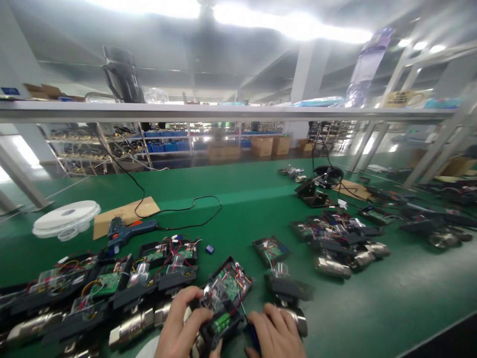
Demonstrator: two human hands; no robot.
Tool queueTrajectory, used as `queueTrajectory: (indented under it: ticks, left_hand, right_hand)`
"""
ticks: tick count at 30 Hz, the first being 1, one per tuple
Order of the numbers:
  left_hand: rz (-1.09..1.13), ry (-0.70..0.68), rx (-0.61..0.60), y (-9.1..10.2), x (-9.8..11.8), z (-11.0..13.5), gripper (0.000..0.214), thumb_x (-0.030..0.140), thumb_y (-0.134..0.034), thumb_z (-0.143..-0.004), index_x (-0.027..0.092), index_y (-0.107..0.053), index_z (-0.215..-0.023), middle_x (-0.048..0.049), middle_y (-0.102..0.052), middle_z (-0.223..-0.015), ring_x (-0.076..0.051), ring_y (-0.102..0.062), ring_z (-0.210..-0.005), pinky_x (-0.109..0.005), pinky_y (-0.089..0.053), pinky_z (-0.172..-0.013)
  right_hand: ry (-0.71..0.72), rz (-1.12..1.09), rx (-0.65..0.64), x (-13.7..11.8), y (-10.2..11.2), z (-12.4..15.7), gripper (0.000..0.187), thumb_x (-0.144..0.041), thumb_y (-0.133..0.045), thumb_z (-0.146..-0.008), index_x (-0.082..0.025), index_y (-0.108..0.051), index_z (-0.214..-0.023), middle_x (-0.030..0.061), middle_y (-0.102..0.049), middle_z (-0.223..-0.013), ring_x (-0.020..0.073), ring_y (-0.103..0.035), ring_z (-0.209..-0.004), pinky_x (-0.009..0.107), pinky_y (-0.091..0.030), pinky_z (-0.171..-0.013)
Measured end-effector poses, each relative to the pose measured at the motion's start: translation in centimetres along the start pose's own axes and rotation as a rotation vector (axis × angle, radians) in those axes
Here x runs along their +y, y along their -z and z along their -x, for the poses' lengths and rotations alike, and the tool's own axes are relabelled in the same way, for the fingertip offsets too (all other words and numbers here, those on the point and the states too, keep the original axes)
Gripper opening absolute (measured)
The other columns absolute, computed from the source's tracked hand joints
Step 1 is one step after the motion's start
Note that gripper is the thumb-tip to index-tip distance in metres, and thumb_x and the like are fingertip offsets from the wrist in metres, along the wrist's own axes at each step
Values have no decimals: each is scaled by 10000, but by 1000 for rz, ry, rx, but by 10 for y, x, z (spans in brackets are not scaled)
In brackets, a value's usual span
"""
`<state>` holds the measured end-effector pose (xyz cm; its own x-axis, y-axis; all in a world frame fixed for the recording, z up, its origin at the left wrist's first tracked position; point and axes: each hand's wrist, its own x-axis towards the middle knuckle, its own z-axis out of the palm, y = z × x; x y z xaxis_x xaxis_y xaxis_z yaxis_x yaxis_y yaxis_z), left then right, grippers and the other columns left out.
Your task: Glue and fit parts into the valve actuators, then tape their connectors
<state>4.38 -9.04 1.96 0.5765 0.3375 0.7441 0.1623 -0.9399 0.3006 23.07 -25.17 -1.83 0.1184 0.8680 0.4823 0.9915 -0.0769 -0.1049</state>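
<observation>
Near the bottom centre, my left hand (pixel 186 323) is closed round a valve unit with an open black housing (pixel 221 323). A green cylindrical battery (pixel 222 322) and a clear plastic part show in it. The unit's lid half, holding a green circuit board (pixel 231 281) with red and yellow wires, lies open beyond the fingers. My right hand (pixel 275 330) is closed on a dark blue-handled screwdriver (pixel 254 338), its thin shaft reaching up beside the housing. Just right of that hand stands another open valve unit (pixel 288 288), its metal body partly hidden by my fingers.
Several open valve units (pixel 134 293) crowd the left, and more (pixel 339 243) stand on the right. A blue glue gun (pixel 130 229) rests by cardboard and white reels (pixel 67 216). A small blue piece (pixel 209 249) lies mid-table. Overhead runs a shelf (pixel 238 114).
</observation>
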Motion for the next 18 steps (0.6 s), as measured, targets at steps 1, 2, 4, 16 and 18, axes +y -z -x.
queueTrajectory:
  ticks: [1, 2, 4, 16, 18]
  left_hand:
    - [-1, -21, -18, 3, -2, 0, 201, 118, -581, -860, 211, -581, -1038, -146, -499, -1260, -254, -614, -1139, -356, -591, -913]
    - [-6, -45, -38, 6, -3, 0, 211, 124, -584, -854, 211, -578, -1046, -147, -494, -1266, -253, -614, -1144, -346, -595, -911]
    - [-17, -77, -80, 12, -4, -1, 212, 129, -579, -851, 212, -571, -1046, -145, -486, -1270, -241, -612, -1154, -323, -594, -916]
    - [0, -127, -256, 34, -3, -10, 245, 112, -516, -806, 222, -568, -1019, -109, -555, -1203, -240, -605, -1169, -333, -546, -986]
    - [-8, -126, -289, 34, -2, -14, 294, 114, -575, -745, 227, -580, -1017, -105, -584, -1190, -262, -613, -1154, -345, -566, -958]
  right_hand:
    - [-11, -18, 33, 1, -4, 3, 397, -74, -643, -751, -232, -576, -1108, 60, -758, -936, 320, -677, -926, 416, -491, -783]
    - [-25, -41, 59, 2, -5, 4, 389, -50, -595, -772, -235, -568, -1114, 59, -751, -942, 299, -679, -912, 402, -497, -776]
    - [-61, -93, 103, 5, 5, 0, 327, -63, -518, -845, -232, -563, -1121, 61, -728, -948, 256, -676, -869, 368, -522, -757]
    - [-600, -723, 93, 30, 43, -10, 291, -376, -481, -1011, -199, -710, -1046, 76, -740, -907, 234, -734, -816, 295, -610, -689]
    - [-612, -727, 104, 30, 45, -10, 311, -395, -484, -1012, -194, -715, -1062, 99, -742, -970, 252, -737, -893, 306, -617, -736]
